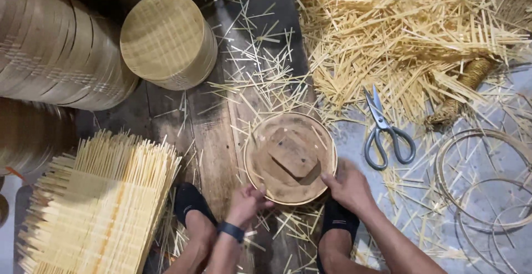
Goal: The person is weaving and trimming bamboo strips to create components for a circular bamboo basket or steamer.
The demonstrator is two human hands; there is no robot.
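Seen from above by the head camera, a person sits on a wooden floor (216,135) with both feet in dark socks, working on a round bamboo tray (290,158) that lies flat between the feet, near the middle of the frame. A wooden block (293,153) rests inside the tray. The left hand (245,204), with a dark watch on its wrist, is closed in a pinching grip at the tray's near rim, though what it pinches is too small to tell. The right hand (349,188) presses on the tray's right rim, fingers curled over the edge and thumb pointing toward the block. Just right of the tray lie metal scissors (385,132), blades closed and pointing away. Beyond them spreads a heap of bamboo slivers (399,35), with a coil of twine (463,88) at its edge. Thin bamboo hoops (482,179) lie at the far right. To the left sits a bundle of cut bamboo strips (100,202), and above it a stack of finished round baskets (169,40), beside taller stacks at the upper left.
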